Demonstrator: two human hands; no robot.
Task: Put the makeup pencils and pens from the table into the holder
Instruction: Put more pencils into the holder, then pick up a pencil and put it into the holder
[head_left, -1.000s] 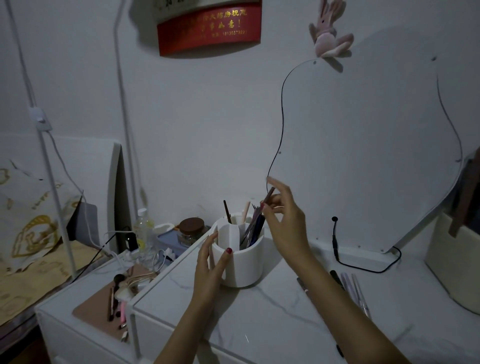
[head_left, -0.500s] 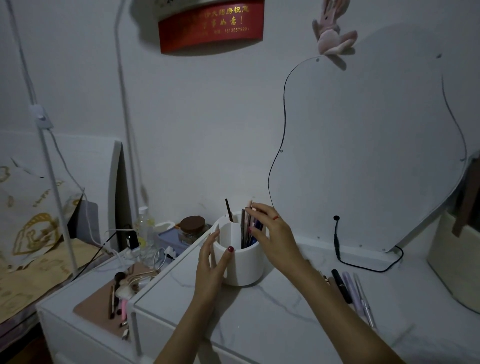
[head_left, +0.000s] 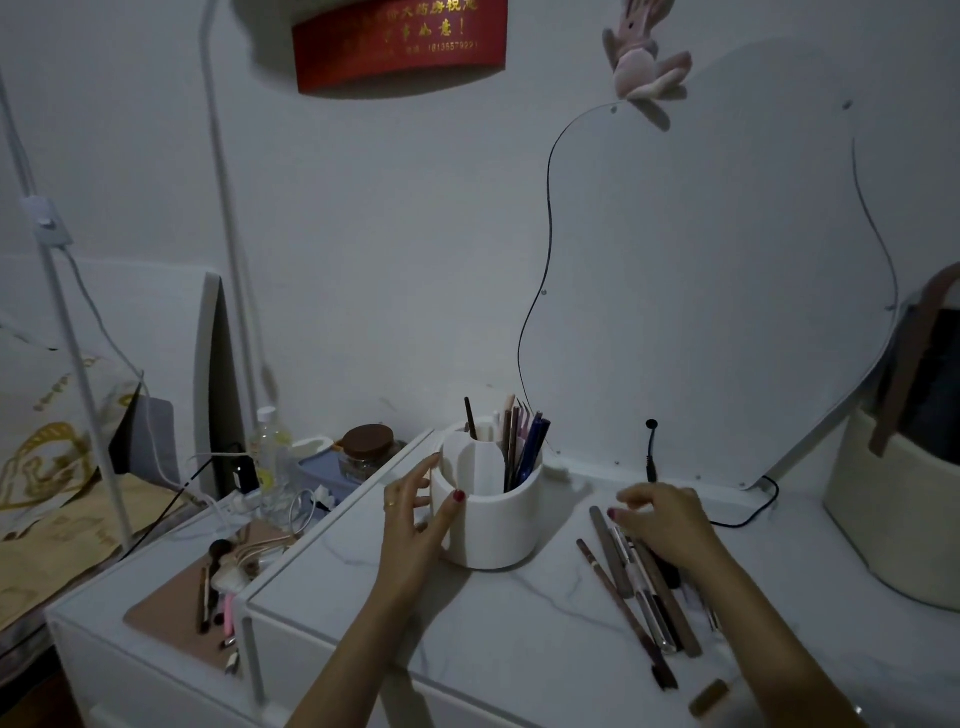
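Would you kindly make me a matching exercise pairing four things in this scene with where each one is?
Things:
1. left hand
2. right hand
3. plastic bottle
4. toy rabbit

Places:
A. high on the wall
B. left of the brown-lidded jar
C. on the side of the white holder
D. over the loose pencils on the table

Pairs: 1-C, 2-D, 3-B, 4-A

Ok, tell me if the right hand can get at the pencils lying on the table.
Probably yes. The right hand already hovers over the top ends of the pencils, which lie loose on the table with nothing covering them.
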